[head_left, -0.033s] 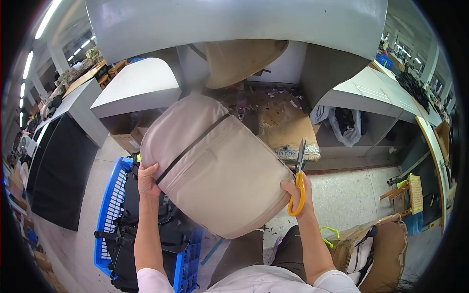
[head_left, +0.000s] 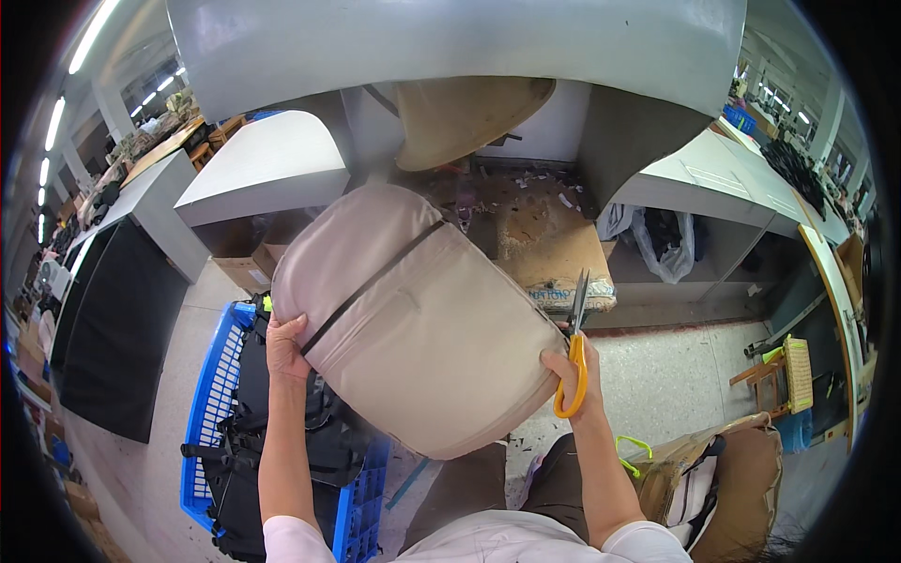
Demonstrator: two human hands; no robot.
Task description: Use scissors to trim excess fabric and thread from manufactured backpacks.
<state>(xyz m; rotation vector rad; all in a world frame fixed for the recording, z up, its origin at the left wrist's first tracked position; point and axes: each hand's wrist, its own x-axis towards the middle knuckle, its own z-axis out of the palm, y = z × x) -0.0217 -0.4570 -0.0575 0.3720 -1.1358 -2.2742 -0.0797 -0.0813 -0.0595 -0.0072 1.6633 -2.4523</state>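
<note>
A pale beige fabric bag (head_left: pixel 422 328), rounded at its far end, is held up tilted in front of me. A black zipper-like strip (head_left: pixel 375 281) crosses it. My left hand (head_left: pixel 287 347) grips its left edge, thumb on the front and fingers hidden behind. At the lower right edge my right hand (head_left: pixel 574 371) pinches the bag, thumb on top. That same hand also carries scissors (head_left: pixel 569 389) with orange handles; their blades point away from me, slightly parted, beside the bag.
Below left stands a blue plastic crate (head_left: pixel 208 394) with black bags (head_left: pixel 282 436). A grey bench (head_left: pixel 450 42) with a tan funnel-shaped chute (head_left: pixel 460 117) is ahead, above a scrap-littered cardboard box (head_left: pixel 554 235). An open carton (head_left: pixel 671 469) lies lower right, near a small wooden stool (head_left: pixel 774 380).
</note>
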